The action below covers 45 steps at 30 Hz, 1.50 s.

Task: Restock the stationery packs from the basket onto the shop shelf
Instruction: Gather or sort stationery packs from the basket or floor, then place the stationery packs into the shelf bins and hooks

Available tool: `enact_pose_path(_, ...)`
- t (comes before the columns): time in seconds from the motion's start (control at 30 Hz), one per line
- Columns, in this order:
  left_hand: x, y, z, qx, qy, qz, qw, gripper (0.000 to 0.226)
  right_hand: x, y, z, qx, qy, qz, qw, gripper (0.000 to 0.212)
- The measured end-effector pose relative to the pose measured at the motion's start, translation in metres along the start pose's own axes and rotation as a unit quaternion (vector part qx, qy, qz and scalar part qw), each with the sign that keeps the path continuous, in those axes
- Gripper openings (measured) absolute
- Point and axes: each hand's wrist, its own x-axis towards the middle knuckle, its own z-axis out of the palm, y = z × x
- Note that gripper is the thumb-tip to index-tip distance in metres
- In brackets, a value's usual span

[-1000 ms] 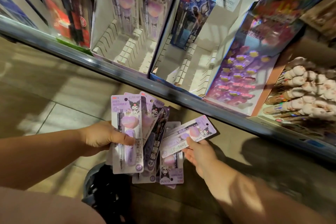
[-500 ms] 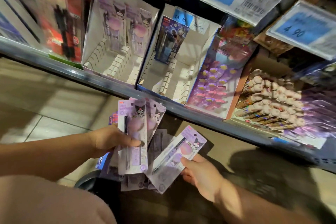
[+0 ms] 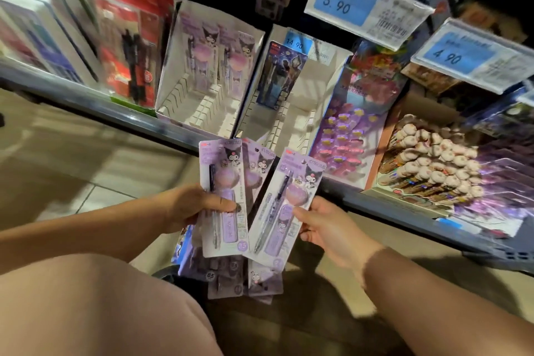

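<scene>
Two hands work just below the shelf (image 3: 124, 117). Our left hand (image 3: 190, 205) grips a fan of packs (image 3: 224, 196), thumb pressed across the front one. Our right hand (image 3: 326, 228) pinches a single pack (image 3: 284, 205) near its lower edge, thumb on its face. A second ago that pack lay crosswise and low against the bundle. Now it is lifted and turned nearly upright beside the fan, overlapping it in view, and our gaze has tipped up to take in more of the shelf.

We read this as one pack separated from the bundle and ready to go up. Its likely home is the white tray (image 3: 202, 107) straight above, where two matching packs (image 3: 213, 61) stand at the back and the front slots are bare. The next tray along holds one blue pack (image 3: 277, 75). Spare packs (image 3: 231, 283) hang lower, over the dark basket (image 3: 185, 286), which is only partly in view.

By our judgement, restocking has barely begun. The pack must clear the shelf lip and seat upright in a slot.
</scene>
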Motion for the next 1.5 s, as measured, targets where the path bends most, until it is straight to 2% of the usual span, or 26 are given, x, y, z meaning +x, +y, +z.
enact_pose_path(0.1,-0.005,0.010,-0.001,-0.015,-0.002,0.025,1.000,0.050,0.005,-0.018,0.005,-0.039,-0.014,-0.022,0.999,0.012)
enact_pose_path(0.13,-0.006,0.014,-0.003,-0.020,0.004,0.033,0.999,0.047,0.007,-0.026,0.007,-0.051,-0.014,-0.030,0.998,0.012)
enact_pose_path(0.27,-0.011,0.026,-0.010,-0.006,0.010,0.061,0.998,0.060,0.011,-0.050,0.012,-0.069,-0.003,-0.049,0.996,0.014)
enact_pose_path(0.43,-0.023,0.039,-0.004,0.008,0.025,0.073,0.997,0.047,0.014,-0.072,0.019,-0.084,-0.016,-0.065,0.994,0.015)
enact_pose_path(0.57,-0.035,0.040,0.011,-0.057,0.037,0.078,0.995,0.029,0.005,-0.080,0.033,-0.079,-0.010,-0.076,0.994,0.013)
enact_pose_path(0.6,-0.039,0.040,0.015,-0.067,0.041,0.078,0.994,0.032,0.002,-0.080,0.035,-0.082,-0.008,-0.081,0.993,0.013)
enact_pose_path(0.73,-0.051,0.036,0.027,-0.057,0.063,0.093,0.992,0.087,-0.010,-0.077,0.042,-0.078,-0.014,-0.093,0.992,0.013)
enact_pose_path(0.87,-0.059,0.029,0.028,-0.052,0.073,0.112,0.990,0.098,-0.017,-0.067,0.050,-0.054,-0.035,-0.082,0.995,0.011)
enact_pose_path(1.07,-0.065,0.026,0.024,-0.063,0.068,0.129,0.987,0.092,-0.012,-0.066,0.058,-0.049,-0.061,-0.073,0.994,0.008)
enact_pose_path(1.1,-0.063,0.026,0.021,-0.057,0.076,0.139,0.986,0.087,-0.010,-0.067,0.059,-0.050,-0.066,-0.073,0.994,0.008)
enact_pose_path(1.2,-0.063,0.031,0.012,-0.039,0.122,0.168,0.977,0.050,0.002,-0.070,0.066,-0.052,-0.081,-0.070,0.993,0.007)
enact_pose_path(1.23,-0.062,0.032,0.007,-0.030,0.125,0.176,0.976,0.045,0.008,-0.072,0.068,-0.067,-0.077,-0.070,0.992,0.006)
enact_pose_path(1.4,-0.056,0.037,-0.017,-0.018,0.121,0.188,0.975,0.043,0.036,-0.089,0.070,-0.204,-0.030,-0.082,0.975,0.012)
enact_pose_path(1.5,-0.047,0.041,-0.033,-0.017,0.126,0.188,0.974,0.046,0.049,-0.111,0.078,-0.203,-0.027,-0.094,0.974,0.029)
